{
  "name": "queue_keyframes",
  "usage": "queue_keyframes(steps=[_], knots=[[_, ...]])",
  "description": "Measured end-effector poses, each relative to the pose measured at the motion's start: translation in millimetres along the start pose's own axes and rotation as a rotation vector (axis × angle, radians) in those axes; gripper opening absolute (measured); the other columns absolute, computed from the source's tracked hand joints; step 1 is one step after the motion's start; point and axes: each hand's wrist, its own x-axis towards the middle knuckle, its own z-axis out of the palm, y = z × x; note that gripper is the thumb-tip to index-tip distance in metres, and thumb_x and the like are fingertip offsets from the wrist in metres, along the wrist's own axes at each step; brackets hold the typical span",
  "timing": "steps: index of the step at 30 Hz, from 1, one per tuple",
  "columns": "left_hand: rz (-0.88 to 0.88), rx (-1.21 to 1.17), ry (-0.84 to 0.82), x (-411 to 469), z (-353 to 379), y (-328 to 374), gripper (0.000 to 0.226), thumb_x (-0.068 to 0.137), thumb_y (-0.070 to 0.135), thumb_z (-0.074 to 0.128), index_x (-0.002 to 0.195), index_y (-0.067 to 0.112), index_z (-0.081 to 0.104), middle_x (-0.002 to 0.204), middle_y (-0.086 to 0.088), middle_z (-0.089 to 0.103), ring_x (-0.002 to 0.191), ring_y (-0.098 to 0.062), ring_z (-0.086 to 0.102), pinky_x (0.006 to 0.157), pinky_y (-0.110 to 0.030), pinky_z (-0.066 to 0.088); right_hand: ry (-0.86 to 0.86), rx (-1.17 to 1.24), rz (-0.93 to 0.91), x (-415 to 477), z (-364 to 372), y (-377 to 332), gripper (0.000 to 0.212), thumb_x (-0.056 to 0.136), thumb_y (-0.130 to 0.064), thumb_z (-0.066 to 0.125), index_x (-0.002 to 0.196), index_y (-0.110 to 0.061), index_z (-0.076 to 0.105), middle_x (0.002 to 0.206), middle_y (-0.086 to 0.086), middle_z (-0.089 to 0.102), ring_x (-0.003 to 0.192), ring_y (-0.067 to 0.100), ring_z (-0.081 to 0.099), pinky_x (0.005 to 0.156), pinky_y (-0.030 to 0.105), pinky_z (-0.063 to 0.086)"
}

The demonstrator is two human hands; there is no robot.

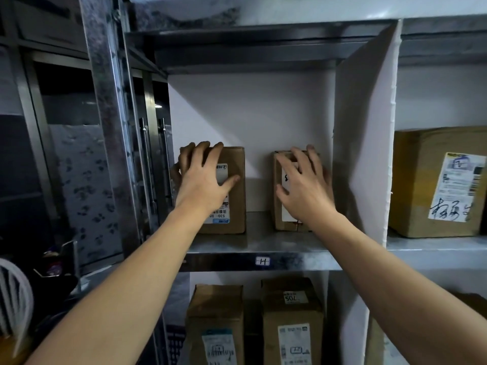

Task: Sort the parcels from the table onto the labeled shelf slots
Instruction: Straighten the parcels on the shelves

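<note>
Steel first: the brushed metal shelf edge [290, 262] runs across nearest us, with a small white slot tag [262, 261] stuck on it, at six o'clock of the gap between two boxes. Both bare forearms reach over that edge. The left grip [203, 180] is on the left box [235, 206], fingers hooked over its top edge and thumb splayed across the white label, so it has hold of it. The right grip [303, 185] lies flat and spread on the front of the right box [278, 217], fingertips at the top edge, pressing rather than clutching. Each box stands at twelve o'clock of its own grip, long axis upright. The right box sits at three o'clock of the left, apart, with bare shelf between. Both are plain brown cardboard, square-cornered and matte. Behind them is a smooth white back wall [250, 114]. My read: both parcels are in the slot and only need squaring up.
</note>
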Motion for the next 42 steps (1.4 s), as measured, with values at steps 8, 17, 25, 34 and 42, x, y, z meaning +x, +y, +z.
queue_keyframes(steps=[8,17,25,34,42], knots=[[-0.021,-0.001,-0.031,-0.3,-1.4,0.7,0.077,0.083,0.061,0.060,0.147,0.032,0.028,0.155,0.001,0.021,0.144,-0.026,0.006,0.116,-0.059,0.020,-0.077,0.053,-0.045,2.2,-2.5,9.5,0.073,0.094,-0.046,0.060,0.155,-0.038,0.022,0.166,-0.004,0.009,0.153,0.020,-0.013,0.122,0.057,0.013],[-0.061,0.046,-0.049,-1.0,-3.1,11.5,0.075,0.084,0.056,0.062,0.146,0.031,0.028,0.154,-0.001,0.022,0.143,-0.026,0.006,0.114,-0.060,0.022,-0.122,0.097,-0.104,-1.1,-15.4,30.9,0.074,0.093,-0.040,0.066,0.155,-0.036,0.026,0.166,-0.005,0.014,0.154,0.022,-0.008,0.122,0.056,0.017],[-0.030,0.122,0.018,-24.4,-18.6,38.7,0.069,0.087,0.053,0.060,0.146,0.030,0.033,0.156,-0.001,0.024,0.145,-0.026,0.011,0.111,-0.061,0.022,-0.002,0.085,-0.102,-24.5,-48.7,21.9,0.052,0.098,-0.043,0.055,0.146,-0.027,0.041,0.162,0.003,0.027,0.153,0.027,0.010,0.110,0.058,0.037],[0.122,0.034,0.158,-75.9,-27.7,152.9,0.052,0.090,0.037,0.062,0.135,0.015,0.050,0.132,-0.007,0.053,0.124,-0.027,0.044,0.101,-0.046,0.041,0.122,-0.004,-0.313,-85.3,-122.1,82.9,0.040,0.094,-0.039,0.056,0.128,-0.018,0.055,0.133,0.009,0.057,0.124,0.031,0.053,0.093,0.047,0.051],[0.259,-0.072,0.137,-75.8,9.7,285.0,0.049,0.090,0.036,0.061,0.134,0.015,0.053,0.131,-0.005,0.055,0.124,-0.024,0.046,0.103,-0.039,0.037,0.138,-0.003,-0.175,-94.1,-178.6,216.5,0.046,0.094,-0.037,0.060,0.134,-0.015,0.055,0.139,0.015,0.053,0.128,0.036,0.049,0.092,0.051,0.050]])
